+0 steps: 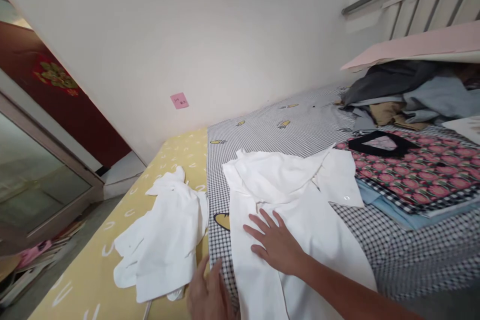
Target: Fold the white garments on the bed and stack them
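A white shirt (300, 200) lies spread on a black-and-white checked sheet (405, 245) on the bed. My right hand (275, 242) rests flat on the shirt's front, fingers stretched out and apart. My left hand (208, 295) is low at the frame's bottom edge, by the shirt's left hem and the sheet's border; its fingers look loosely extended, holding nothing I can see. A second white garment (161, 240) lies crumpled to the left on the yellow mattress cover (93, 275).
A folded floral-print garment with a black neckline (416, 170) lies on blue fabric at the right. Behind it is a heap of grey, blue and tan clothes (405, 95). A white wall with a pink note (179, 100) runs along the bed. A glass door (33, 180) is at left.
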